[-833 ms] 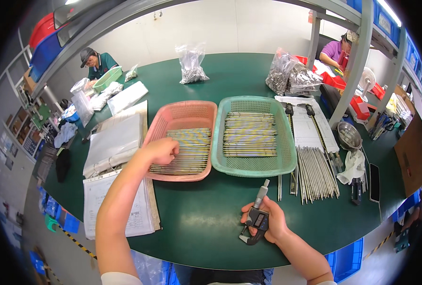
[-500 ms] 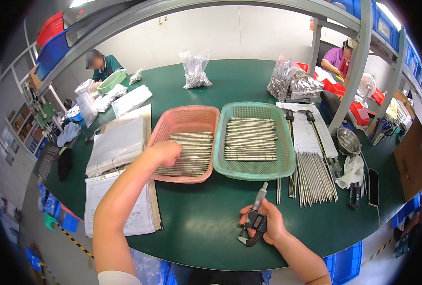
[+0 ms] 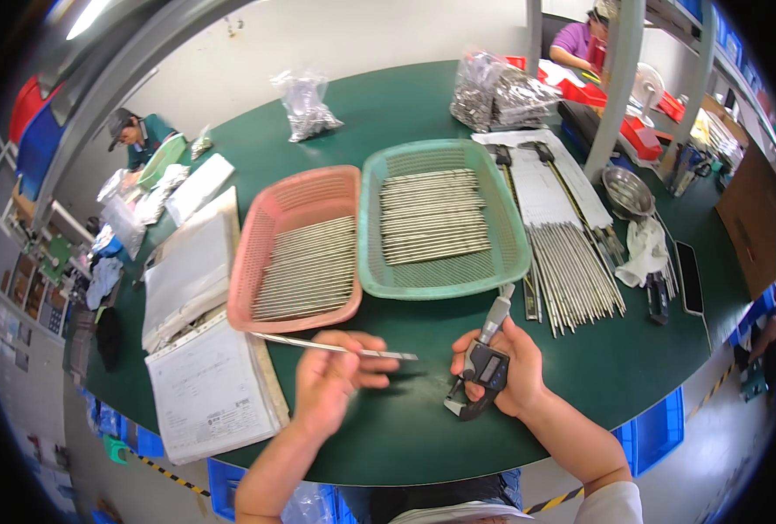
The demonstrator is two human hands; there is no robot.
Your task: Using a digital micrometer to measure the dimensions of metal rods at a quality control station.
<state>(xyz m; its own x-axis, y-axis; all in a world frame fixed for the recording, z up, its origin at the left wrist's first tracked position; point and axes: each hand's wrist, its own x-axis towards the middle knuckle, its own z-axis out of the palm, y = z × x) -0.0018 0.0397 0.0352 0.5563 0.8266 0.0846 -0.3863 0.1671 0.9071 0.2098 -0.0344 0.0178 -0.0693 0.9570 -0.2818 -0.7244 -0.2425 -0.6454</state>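
My left hand (image 3: 329,384) holds a thin metal rod (image 3: 294,341) between its fingers, just in front of the pink basket (image 3: 241,301). One end of the rod points right, toward the tool in my other hand. My right hand (image 3: 521,371) grips a digital micrometer (image 3: 486,367), its thimble pointing up and its open frame facing down and left. Metal rods (image 3: 309,271) lie in rows inside the pink basket. Beside it, the green basket (image 3: 445,286) holds more rods (image 3: 432,214).
Loose rods (image 3: 576,275) and two calipers (image 3: 541,153) lie at the right, near a metal bowl (image 3: 628,192), a white cloth (image 3: 643,249) and a phone (image 3: 689,278). Papers (image 3: 213,384) rest at the left. Bags of metal parts (image 3: 308,113) stand farther back. Two people sit across the table.
My left hand has come out of the pink basket toward me with a rod. The micrometer stays in my right hand. The whole view has tilted and shifted.
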